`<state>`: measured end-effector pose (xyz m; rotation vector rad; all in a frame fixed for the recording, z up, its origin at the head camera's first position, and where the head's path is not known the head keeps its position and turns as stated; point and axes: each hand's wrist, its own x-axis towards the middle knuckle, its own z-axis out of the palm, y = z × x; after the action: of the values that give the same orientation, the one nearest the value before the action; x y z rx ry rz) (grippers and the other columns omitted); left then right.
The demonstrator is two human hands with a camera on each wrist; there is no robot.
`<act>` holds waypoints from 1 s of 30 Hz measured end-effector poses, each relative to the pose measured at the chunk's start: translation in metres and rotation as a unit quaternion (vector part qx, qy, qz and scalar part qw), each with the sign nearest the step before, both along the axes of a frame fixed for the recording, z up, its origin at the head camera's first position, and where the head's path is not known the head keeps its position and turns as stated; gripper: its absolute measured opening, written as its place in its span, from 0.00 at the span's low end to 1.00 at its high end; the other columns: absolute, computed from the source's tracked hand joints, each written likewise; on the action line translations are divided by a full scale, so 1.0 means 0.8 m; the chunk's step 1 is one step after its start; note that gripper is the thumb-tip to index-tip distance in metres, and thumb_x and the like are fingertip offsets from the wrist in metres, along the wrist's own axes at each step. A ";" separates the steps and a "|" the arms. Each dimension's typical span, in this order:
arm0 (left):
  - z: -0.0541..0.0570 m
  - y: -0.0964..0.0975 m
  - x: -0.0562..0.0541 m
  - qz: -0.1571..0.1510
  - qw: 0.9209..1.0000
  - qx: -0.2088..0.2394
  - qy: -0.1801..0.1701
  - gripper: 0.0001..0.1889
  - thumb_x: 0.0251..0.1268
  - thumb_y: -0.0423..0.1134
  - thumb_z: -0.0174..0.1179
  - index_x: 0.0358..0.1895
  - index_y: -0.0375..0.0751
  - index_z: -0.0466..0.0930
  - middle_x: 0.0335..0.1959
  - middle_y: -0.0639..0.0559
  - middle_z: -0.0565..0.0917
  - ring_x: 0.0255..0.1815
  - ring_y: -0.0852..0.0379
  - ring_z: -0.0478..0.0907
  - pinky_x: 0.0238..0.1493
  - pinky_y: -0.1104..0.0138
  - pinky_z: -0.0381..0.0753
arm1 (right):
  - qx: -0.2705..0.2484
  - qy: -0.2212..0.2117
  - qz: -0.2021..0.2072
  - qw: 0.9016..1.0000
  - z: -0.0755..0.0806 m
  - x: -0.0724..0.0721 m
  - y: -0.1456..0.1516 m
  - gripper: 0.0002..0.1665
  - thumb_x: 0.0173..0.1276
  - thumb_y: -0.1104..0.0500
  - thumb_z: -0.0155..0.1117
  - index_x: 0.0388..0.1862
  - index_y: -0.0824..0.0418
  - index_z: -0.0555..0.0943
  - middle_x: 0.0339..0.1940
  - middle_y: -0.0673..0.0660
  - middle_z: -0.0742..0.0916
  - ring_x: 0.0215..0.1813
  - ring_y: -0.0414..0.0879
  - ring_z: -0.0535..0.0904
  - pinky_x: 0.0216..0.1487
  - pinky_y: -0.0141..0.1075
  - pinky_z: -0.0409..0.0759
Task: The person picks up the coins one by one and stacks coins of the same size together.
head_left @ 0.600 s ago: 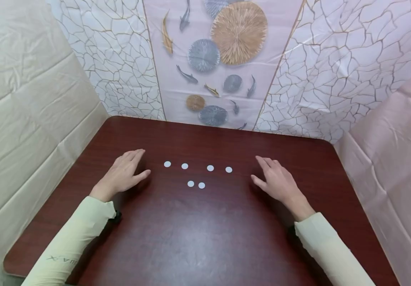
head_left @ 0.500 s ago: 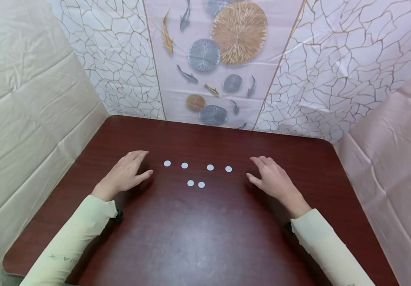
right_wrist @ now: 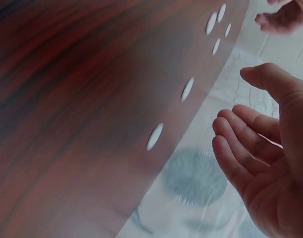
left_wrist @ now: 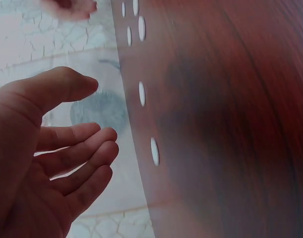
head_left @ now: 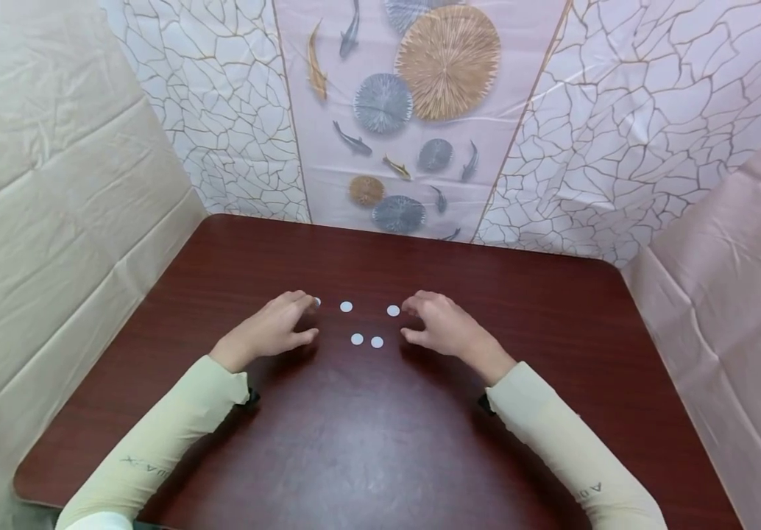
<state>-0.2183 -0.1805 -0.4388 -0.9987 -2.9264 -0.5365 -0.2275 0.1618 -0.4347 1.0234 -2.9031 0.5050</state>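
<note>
Hovering over the table (head_left: 367, 434): left hand (head_left: 269, 331) at 9 o'clock of six white discs (head_left: 346, 307), right hand (head_left: 450, 331) at 3. Both hold nothing, fingers loosely bent, thumbs apart from them. Discs lie flat, four in a row, two nearer 6 o'clock; head view has one end disc partly behind left fingertips, the other hidden by right hand. Table's far edge along 12, fish-print backdrop (head_left: 447, 66) beyond; side edges well apart from hands, open gap between them.
</note>
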 end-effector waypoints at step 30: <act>-0.037 0.077 -0.009 -0.040 0.997 0.013 -0.059 0.10 0.62 0.33 0.70 0.44 0.37 0.82 0.41 0.47 0.84 0.41 0.55 0.79 0.46 0.63 0.81 | 0.008 -0.028 0.087 0.996 -0.040 -0.011 -0.088 0.12 0.64 0.59 0.77 0.45 0.61 0.90 0.41 0.55 0.88 0.43 0.45 0.83 0.51 0.42 0.83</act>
<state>-0.2257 -0.1187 -0.4684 -1.1242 -2.9812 -0.6569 -0.2360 0.0914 -0.4663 1.2937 -2.8846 0.5248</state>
